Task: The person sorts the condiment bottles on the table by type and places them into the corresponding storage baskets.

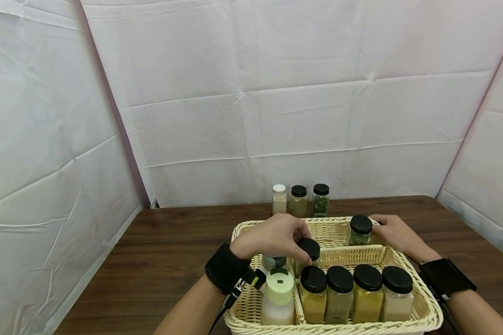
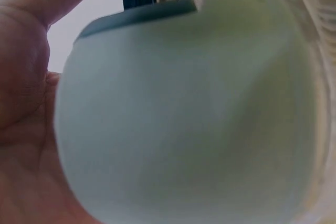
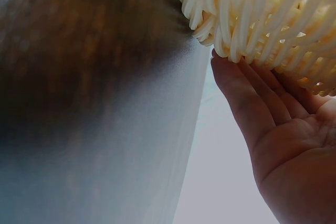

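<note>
We note the left hand (image 1: pixel 272 236), its grip clenched round the black lid of a spice jar (image 1: pixel 308 253) standing in the wicker basket (image 1: pixel 419 307), behind the basket's front row of four black-lidded jars (image 1: pixel 354 293). Right hand (image 1: pixel 398 235): grip released, fingers (image 3: pixel 252 98) flat against the basket's far right rim. Three jars (image 1: pixel 299 200) stand on the counter (image 1: pixel 172 251) behind the basket.

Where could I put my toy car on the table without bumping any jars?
Bare wood lies left of the wicker basket, out to the white sheet, and right of the three jars at the back wall. Inside the basket it is crowded: four black-lidded jars in front, left hand on one jar, right hand touching the rim.
</note>
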A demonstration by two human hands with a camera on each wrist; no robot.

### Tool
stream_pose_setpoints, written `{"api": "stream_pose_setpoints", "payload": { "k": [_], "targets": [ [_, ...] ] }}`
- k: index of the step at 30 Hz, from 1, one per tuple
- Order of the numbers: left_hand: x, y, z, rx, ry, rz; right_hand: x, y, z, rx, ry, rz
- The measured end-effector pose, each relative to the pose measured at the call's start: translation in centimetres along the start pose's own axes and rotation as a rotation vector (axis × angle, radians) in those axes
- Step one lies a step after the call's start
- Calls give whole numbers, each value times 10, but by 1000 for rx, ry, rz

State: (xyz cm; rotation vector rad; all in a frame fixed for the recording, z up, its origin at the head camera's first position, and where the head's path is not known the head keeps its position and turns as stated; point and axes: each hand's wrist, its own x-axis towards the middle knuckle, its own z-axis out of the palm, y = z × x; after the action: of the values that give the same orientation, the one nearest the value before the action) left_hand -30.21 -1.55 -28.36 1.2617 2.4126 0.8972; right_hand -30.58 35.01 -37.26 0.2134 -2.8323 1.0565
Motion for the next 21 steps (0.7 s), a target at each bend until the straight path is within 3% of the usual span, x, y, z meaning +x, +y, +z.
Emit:
{"api": "stream_pose_setpoints", "payload": {
  "k": [21],
  "targets": [
    [1, -3, 1, 62, -55, -8, 0, 0, 1, 19, 3, -18]
  ]
}}
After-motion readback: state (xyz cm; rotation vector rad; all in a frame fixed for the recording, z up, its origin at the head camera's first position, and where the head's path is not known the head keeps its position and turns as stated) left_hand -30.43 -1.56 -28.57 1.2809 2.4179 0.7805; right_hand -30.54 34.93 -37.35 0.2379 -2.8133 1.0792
